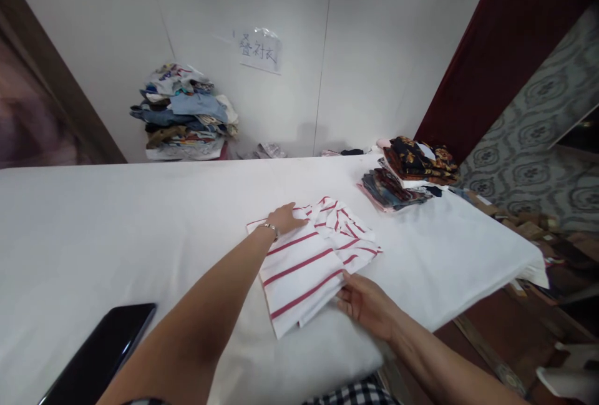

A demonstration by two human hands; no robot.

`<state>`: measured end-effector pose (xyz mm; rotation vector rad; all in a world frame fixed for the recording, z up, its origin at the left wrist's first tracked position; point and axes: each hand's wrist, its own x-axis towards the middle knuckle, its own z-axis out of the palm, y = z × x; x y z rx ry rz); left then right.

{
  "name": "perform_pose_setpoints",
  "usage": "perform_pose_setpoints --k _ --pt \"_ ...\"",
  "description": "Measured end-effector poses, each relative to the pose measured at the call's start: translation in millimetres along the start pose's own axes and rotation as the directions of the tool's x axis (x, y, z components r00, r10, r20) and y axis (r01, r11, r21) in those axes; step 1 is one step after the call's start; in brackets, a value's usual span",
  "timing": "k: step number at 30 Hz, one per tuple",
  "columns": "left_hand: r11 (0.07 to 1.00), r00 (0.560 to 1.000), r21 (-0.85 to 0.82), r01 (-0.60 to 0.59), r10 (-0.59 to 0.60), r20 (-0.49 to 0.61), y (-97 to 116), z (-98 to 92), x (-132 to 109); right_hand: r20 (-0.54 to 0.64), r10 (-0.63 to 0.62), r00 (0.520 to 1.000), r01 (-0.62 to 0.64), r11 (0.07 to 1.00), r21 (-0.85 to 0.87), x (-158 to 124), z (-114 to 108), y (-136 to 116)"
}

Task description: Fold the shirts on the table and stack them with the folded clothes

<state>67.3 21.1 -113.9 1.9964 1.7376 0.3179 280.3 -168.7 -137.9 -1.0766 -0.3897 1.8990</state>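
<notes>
A white shirt with red stripes (pixel 299 268) lies partly folded on the white-covered table, its far right part crumpled. My left hand (pixel 284 219), a bracelet at its wrist, rests on the shirt's far left part with fingers stretched out. At the near right edge, my right hand (pixel 362 302) grips the shirt, thumb on top and fingers curled beneath the cloth. The fingertips under the fabric are partly hidden.
On the white table (pixel 116 230), a black phone-like device (pixel 100 355) lies near left. A folded clothes stack (pixel 397 183) stands at the right, topped by dark patterned fabric (pixel 421 158). Behind the table rises a clothes pile (pixel 185 115); a handwritten sign (pixel 260 51) hangs above.
</notes>
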Motion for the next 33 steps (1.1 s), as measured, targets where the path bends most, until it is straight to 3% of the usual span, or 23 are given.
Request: perform_pose_setpoints --k 4,8,11,14,17,20,22,23,24,27,29,31,33 --pt "0.997 0.997 -0.072 0.008 -0.003 0.071 2.6 -2.3 25.1 -0.043 -0.034 0.999 0.033 0.999 -0.002 15.0 3.6 3.3" --pt "0.983 0.992 -0.186 -0.01 0.033 0.118 1.0 -12.4 31.5 -0.037 -0.14 0.99 0.135 0.986 -0.099 22.2 2.4 1.4" --pt "0.957 0.992 -0.287 -0.048 0.079 0.099 -1.1 -33.8 22.8 -0.034 -0.246 0.969 0.23 0.941 -0.25 21.5 6.0 -19.4" --pt "0.862 0.993 -0.494 -0.117 0.101 -0.059 0.1 -70.9 3.1 0.013 -0.394 0.919 0.368 0.845 -0.387 17.9 20.5 -60.9" --pt "0.704 0.935 -0.633 -0.321 0.128 -0.331 4.4 -114.2 -31.7 0.133 -0.59 0.796 0.567 0.651 -0.505 10.9 42.4 -104.1" --pt "0.747 0.843 -0.512 -0.425 0.121 -0.525 0.6 -137.1 -82.4 0.306 -0.766 0.566 0.752 0.328 -0.571 2.4 55.6 -120.5" --pt "0.82 0.82 -0.413 -0.396 0.113 -0.561 -13.7 -127.2 -121.2 0.413 -0.794 0.446 0.792 0.134 -0.596 -0.6 50.4 -109.1" --pt "0.852 0.825 -0.369 -0.371 0.12 -0.553 -24.5 -113.7 -141.0 0.456 -0.783 0.424 0.786 0.067 -0.615 -0.9 42.9 -97.4" --pt "0.878 0.838 -0.333 -0.343 0.126 -0.53 -37.0 -95.3 -160.7 0.496 -0.753 0.432 0.768 0.019 -0.64 -0.6 32.7 -82.7" --pt "0.939 0.919 -0.243 -0.242 0.141 -0.367 -73.7 -27.4 -217.1 0.633 -0.541 0.553 0.716 -0.079 -0.694 -0.1 -5.5 -32.9" --pt "0.963 0.96 -0.226 -0.148 0.085 -0.266 -88.0 9.3 -248.0 0.682 -0.386 0.622 0.702 -0.112 -0.703 -3.6 -27.1 -7.1" --pt "0.964 0.972 -0.252 -0.081 0.02 -0.235 -91.4 27.7 -267.7 0.671 -0.33 0.664 0.689 -0.08 -0.721 -10.2 -39.1 5.6" --pt "0.946 0.968 -0.324 -0.007 -0.075 -0.239 -87.4 29.5 -273.3 0.598 -0.346 0.723 0.652 0.055 -0.756 -17.2 -40.8 5.6"
